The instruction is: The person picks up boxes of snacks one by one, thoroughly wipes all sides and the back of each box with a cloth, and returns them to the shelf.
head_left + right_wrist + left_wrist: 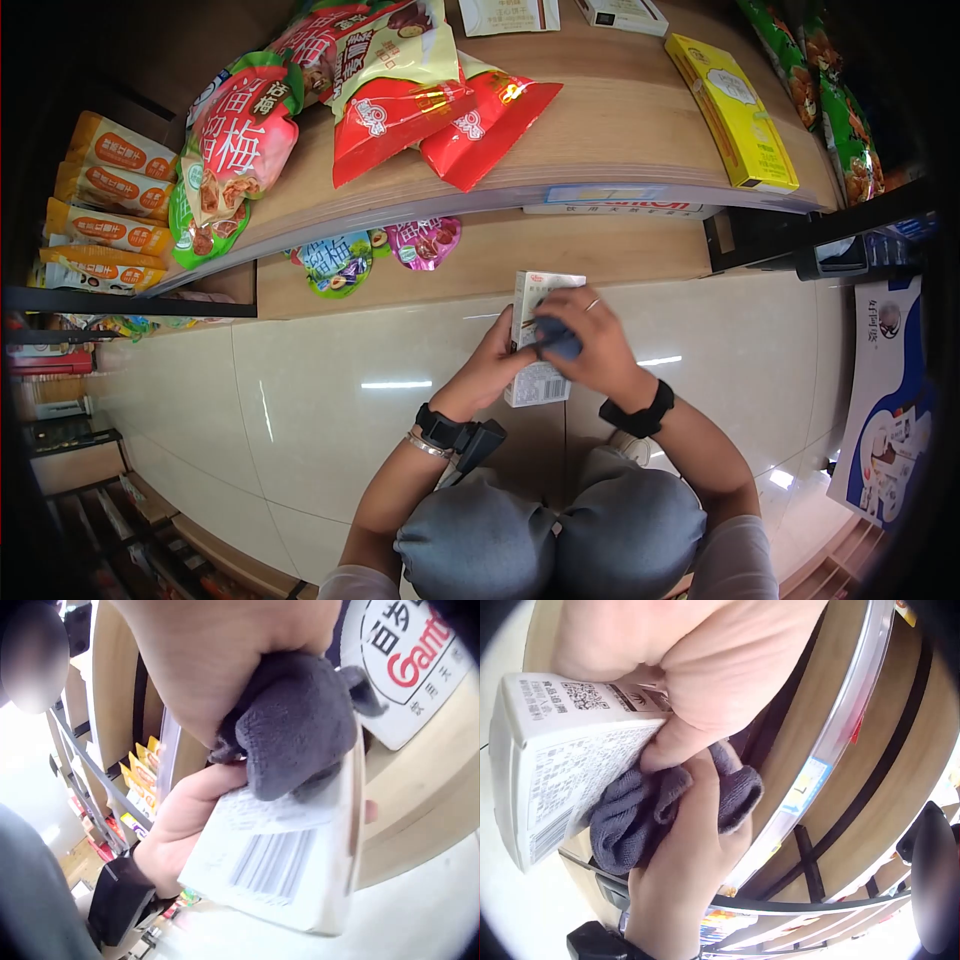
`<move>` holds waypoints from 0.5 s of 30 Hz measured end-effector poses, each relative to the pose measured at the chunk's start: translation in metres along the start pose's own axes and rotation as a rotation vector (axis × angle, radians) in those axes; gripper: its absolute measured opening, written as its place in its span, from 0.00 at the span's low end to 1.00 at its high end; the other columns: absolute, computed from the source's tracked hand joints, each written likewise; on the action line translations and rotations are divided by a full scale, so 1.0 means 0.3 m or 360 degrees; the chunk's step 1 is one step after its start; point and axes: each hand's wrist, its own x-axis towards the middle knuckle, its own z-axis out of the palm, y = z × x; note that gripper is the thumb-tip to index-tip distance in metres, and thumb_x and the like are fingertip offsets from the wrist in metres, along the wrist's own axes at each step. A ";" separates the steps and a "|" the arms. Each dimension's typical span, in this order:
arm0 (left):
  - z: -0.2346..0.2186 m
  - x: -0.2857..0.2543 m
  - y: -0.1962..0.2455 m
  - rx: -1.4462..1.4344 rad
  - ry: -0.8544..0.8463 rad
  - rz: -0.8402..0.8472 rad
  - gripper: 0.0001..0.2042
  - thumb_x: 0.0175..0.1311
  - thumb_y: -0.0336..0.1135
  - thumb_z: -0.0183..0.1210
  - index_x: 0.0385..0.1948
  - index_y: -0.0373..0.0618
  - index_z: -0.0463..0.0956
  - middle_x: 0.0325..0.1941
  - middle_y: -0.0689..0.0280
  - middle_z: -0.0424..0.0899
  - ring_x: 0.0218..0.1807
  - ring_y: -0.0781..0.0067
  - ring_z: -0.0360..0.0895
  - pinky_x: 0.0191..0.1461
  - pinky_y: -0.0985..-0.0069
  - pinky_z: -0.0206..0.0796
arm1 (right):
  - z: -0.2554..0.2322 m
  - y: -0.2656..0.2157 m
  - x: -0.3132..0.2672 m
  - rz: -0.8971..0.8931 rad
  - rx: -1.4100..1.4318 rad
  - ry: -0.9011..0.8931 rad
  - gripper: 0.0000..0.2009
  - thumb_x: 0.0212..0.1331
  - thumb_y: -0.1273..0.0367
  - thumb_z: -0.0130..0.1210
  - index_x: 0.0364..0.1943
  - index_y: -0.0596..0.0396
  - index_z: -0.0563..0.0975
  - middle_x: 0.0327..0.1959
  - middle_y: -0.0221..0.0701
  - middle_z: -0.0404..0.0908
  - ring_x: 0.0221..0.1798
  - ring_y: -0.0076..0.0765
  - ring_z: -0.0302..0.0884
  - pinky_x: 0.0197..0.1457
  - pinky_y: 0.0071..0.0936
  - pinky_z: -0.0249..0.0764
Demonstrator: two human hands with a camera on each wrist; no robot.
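My left hand [484,370] grips a white printed box [540,388] by its side, above the floor in front of the shelf. In my right hand [606,350] is a bunched dark grey-blue cloth [558,338], held against the box's broad face. The left wrist view shows the folds of the cloth [622,817] beside the printed panel of the box [570,765]. A barcode on the box [274,862] shows below the cloth [300,727] in the right wrist view. Part of the box's face is hidden by the cloth and fingers.
A curved wooden shelf [610,110] stands ahead, bearing red snack bags [490,130], a pink-and-green bag [235,145] and a yellow box [735,115]. Purple and green packs [340,262] lie on the lower shelf. A white-and-blue carton [885,400] stands at right.
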 end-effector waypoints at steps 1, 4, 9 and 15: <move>0.000 0.000 -0.006 0.0043 -0.0024 0.0022 0.32 0.62 0.22 0.55 0.68 0.44 0.50 0.62 0.64 0.68 0.60 0.74 0.70 0.62 0.73 0.64 | 0.011 -0.010 0.000 -0.0062 -0.0022 -0.0042 0.25 0.32 0.77 0.66 0.43 0.55 0.75 0.45 0.39 0.76 0.49 0.51 0.73 0.53 0.40 0.72; -0.001 -0.001 -0.002 0.0064 -0.0111 -0.0010 0.35 0.58 0.20 0.56 0.69 0.44 0.50 0.63 0.64 0.66 0.64 0.74 0.65 0.65 0.72 0.61 | 0.001 0.023 0.030 0.0012 -0.0151 0.0087 0.26 0.31 0.78 0.66 0.43 0.55 0.75 0.46 0.38 0.75 0.48 0.50 0.73 0.54 0.40 0.72; 0.002 0.004 -0.022 0.0109 -0.0057 0.0000 0.35 0.58 0.19 0.55 0.68 0.44 0.50 0.63 0.64 0.65 0.64 0.75 0.65 0.65 0.73 0.60 | 0.026 -0.012 -0.001 -0.0189 -0.0030 -0.0076 0.28 0.29 0.79 0.63 0.45 0.56 0.74 0.46 0.39 0.75 0.47 0.51 0.72 0.52 0.40 0.71; 0.003 0.000 0.007 0.0081 -0.0105 -0.0005 0.35 0.57 0.18 0.55 0.68 0.44 0.51 0.62 0.65 0.66 0.63 0.75 0.66 0.64 0.73 0.61 | 0.004 0.030 -0.007 -0.0013 -0.0131 0.0112 0.28 0.28 0.80 0.63 0.45 0.56 0.74 0.45 0.39 0.76 0.48 0.51 0.72 0.51 0.41 0.71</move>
